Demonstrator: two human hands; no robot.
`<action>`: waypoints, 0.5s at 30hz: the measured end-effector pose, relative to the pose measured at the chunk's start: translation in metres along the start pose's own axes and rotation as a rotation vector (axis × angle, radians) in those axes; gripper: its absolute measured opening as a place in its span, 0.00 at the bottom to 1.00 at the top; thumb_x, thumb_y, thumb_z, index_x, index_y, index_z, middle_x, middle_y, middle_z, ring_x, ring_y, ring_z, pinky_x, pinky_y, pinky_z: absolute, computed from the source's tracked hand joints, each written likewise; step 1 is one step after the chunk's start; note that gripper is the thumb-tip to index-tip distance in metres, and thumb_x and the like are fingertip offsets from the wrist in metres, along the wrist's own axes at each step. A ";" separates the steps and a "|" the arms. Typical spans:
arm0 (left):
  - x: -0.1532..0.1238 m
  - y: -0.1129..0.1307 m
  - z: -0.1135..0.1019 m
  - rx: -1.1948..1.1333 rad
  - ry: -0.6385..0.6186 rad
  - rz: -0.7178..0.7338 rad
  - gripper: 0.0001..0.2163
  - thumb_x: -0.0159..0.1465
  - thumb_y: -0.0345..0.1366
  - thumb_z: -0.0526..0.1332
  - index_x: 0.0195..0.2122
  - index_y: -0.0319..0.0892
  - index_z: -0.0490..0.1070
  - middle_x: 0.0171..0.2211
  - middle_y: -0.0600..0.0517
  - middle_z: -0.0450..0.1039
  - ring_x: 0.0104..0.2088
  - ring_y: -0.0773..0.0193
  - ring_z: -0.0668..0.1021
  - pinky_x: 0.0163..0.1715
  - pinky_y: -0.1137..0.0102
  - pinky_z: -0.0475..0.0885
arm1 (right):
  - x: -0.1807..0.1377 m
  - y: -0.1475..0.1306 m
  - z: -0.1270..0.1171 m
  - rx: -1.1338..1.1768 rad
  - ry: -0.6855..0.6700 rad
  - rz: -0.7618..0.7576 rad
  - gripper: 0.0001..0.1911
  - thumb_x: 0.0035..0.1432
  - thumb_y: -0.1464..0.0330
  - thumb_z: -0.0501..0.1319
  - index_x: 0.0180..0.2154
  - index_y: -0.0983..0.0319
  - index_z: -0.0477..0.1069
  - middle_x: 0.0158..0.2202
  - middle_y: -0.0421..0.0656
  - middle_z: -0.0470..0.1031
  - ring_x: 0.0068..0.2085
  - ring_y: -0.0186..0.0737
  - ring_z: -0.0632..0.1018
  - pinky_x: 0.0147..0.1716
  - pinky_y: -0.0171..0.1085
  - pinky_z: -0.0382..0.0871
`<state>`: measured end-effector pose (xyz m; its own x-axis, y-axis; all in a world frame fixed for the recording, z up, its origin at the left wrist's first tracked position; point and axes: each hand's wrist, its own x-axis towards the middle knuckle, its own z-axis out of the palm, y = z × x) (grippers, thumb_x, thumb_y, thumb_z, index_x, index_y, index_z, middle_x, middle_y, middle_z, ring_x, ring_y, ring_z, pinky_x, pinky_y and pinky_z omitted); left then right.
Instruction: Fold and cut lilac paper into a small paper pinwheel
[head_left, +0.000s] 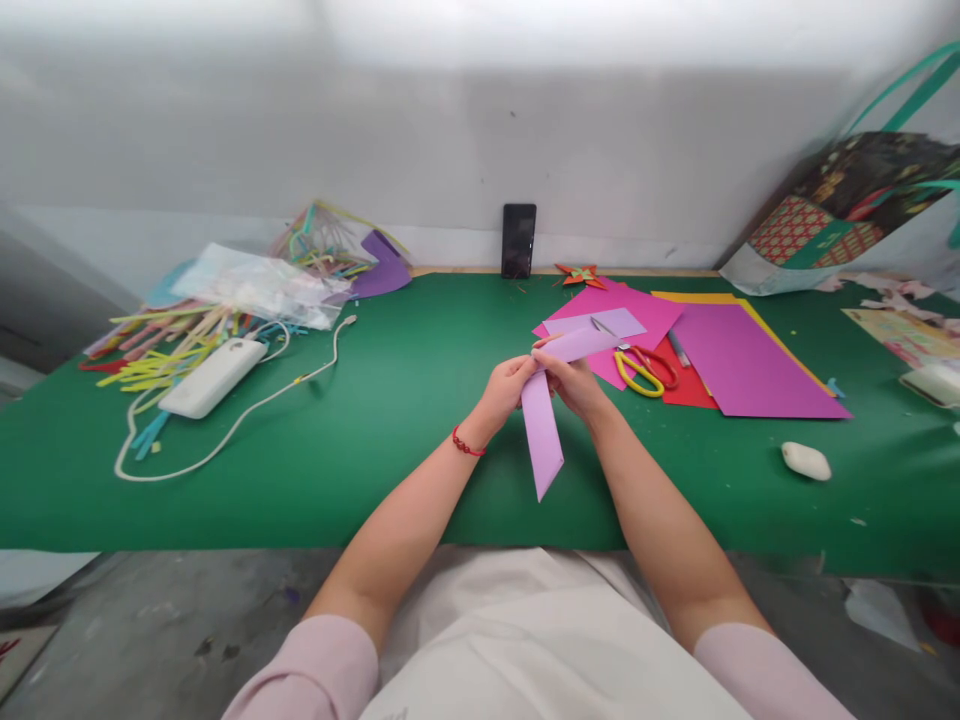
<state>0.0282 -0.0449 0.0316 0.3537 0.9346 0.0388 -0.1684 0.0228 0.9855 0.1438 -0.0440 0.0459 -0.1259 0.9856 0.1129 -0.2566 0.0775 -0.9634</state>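
Note:
Both hands meet above the green table [390, 400] and pinch a folded lilac paper strip [541, 430]. One arm of the strip hangs down toward me, the other points up and right. My left hand [504, 392], with a red bracelet on its wrist, grips the fold from the left. My right hand [576, 382] grips it from the right. Just behind the hands lie a lilac paper piece [600, 322] on pink sheets [645, 312], and yellow-and-red handled scissors [643, 370].
A purple sheet [742, 365] lies over red and yellow ones at right. A white eraser-like lump [806, 461] sits near the front right. Coloured straws [161, 350], a plastic bag, a white power bank [210, 377] with cable lie left. A black phone [518, 240] leans on the wall; a patterned bag [847, 210] stands far right.

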 end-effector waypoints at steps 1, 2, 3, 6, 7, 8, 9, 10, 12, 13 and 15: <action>0.000 0.000 0.000 -0.010 -0.004 0.002 0.21 0.56 0.54 0.57 0.24 0.37 0.67 0.18 0.52 0.69 0.14 0.73 0.66 0.13 0.76 0.55 | 0.000 0.000 0.000 -0.004 -0.005 -0.006 0.17 0.42 0.59 0.66 0.32 0.59 0.65 0.18 0.31 0.58 0.15 0.27 0.60 0.12 0.30 0.53; 0.001 -0.001 -0.001 -0.027 -0.005 0.003 0.20 0.56 0.53 0.57 0.24 0.37 0.68 0.18 0.52 0.69 0.15 0.73 0.66 0.13 0.76 0.55 | 0.000 0.000 0.000 -0.006 -0.016 -0.008 0.17 0.42 0.59 0.66 0.32 0.59 0.65 0.18 0.31 0.58 0.15 0.27 0.61 0.12 0.30 0.54; 0.002 -0.001 -0.002 -0.051 -0.003 0.002 0.19 0.56 0.51 0.58 0.24 0.37 0.68 0.18 0.52 0.69 0.15 0.72 0.66 0.14 0.76 0.56 | 0.000 0.000 0.000 -0.005 -0.032 -0.004 0.17 0.42 0.59 0.66 0.33 0.59 0.65 0.18 0.31 0.59 0.16 0.27 0.61 0.13 0.30 0.54; 0.004 0.000 -0.006 -0.141 0.002 -0.017 0.17 0.57 0.47 0.58 0.24 0.36 0.68 0.17 0.52 0.68 0.16 0.72 0.67 0.16 0.75 0.59 | 0.000 -0.001 -0.002 0.024 -0.104 0.020 0.21 0.41 0.59 0.67 0.37 0.58 0.66 0.22 0.33 0.61 0.18 0.27 0.63 0.16 0.30 0.58; 0.004 0.001 -0.006 -0.168 0.002 -0.033 0.16 0.58 0.46 0.59 0.24 0.36 0.68 0.17 0.53 0.68 0.16 0.72 0.67 0.16 0.75 0.59 | 0.001 -0.001 -0.003 0.035 -0.127 0.023 0.22 0.40 0.59 0.68 0.38 0.58 0.66 0.23 0.33 0.62 0.19 0.28 0.64 0.17 0.30 0.59; 0.004 0.003 -0.007 -0.192 -0.001 -0.053 0.16 0.58 0.45 0.59 0.24 0.36 0.69 0.17 0.53 0.67 0.16 0.73 0.66 0.16 0.76 0.59 | 0.001 -0.001 -0.004 0.041 -0.147 0.022 0.23 0.39 0.59 0.69 0.38 0.58 0.66 0.23 0.34 0.63 0.20 0.28 0.64 0.18 0.30 0.60; 0.003 0.005 -0.007 -0.215 -0.007 -0.076 0.15 0.58 0.45 0.59 0.25 0.36 0.69 0.17 0.53 0.67 0.15 0.73 0.66 0.16 0.76 0.59 | 0.001 -0.001 -0.005 0.041 -0.160 0.019 0.23 0.39 0.60 0.69 0.38 0.58 0.67 0.24 0.34 0.63 0.21 0.29 0.65 0.19 0.31 0.61; 0.002 0.007 -0.006 -0.237 -0.012 -0.099 0.15 0.58 0.45 0.59 0.25 0.36 0.69 0.17 0.54 0.67 0.15 0.74 0.65 0.16 0.76 0.58 | 0.002 -0.001 -0.007 0.035 -0.167 0.016 0.23 0.39 0.60 0.69 0.38 0.58 0.67 0.24 0.34 0.63 0.22 0.29 0.66 0.20 0.31 0.61; 0.000 0.010 -0.004 -0.277 -0.021 -0.131 0.15 0.58 0.44 0.60 0.25 0.36 0.69 0.17 0.54 0.67 0.15 0.75 0.64 0.15 0.76 0.57 | 0.002 0.000 -0.009 0.022 -0.166 0.016 0.22 0.39 0.59 0.69 0.38 0.57 0.67 0.24 0.34 0.63 0.22 0.30 0.66 0.20 0.31 0.61; -0.001 0.011 -0.003 -0.293 -0.025 -0.137 0.14 0.57 0.44 0.61 0.25 0.36 0.69 0.17 0.54 0.67 0.14 0.75 0.63 0.15 0.76 0.56 | 0.002 0.000 -0.011 0.017 -0.161 0.016 0.22 0.39 0.59 0.69 0.37 0.57 0.67 0.24 0.34 0.63 0.22 0.30 0.65 0.20 0.31 0.61; -0.002 0.011 -0.002 -0.304 -0.035 -0.139 0.15 0.56 0.45 0.61 0.25 0.36 0.69 0.16 0.55 0.65 0.14 0.76 0.61 0.14 0.76 0.55 | 0.003 0.001 -0.013 0.003 -0.154 0.010 0.21 0.39 0.59 0.69 0.36 0.58 0.67 0.23 0.34 0.63 0.22 0.30 0.66 0.20 0.31 0.61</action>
<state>0.0235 -0.0458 0.0416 0.4232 0.9023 -0.0816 -0.3816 0.2592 0.8872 0.1556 -0.0392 0.0423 -0.2735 0.9517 0.1394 -0.2570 0.0673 -0.9641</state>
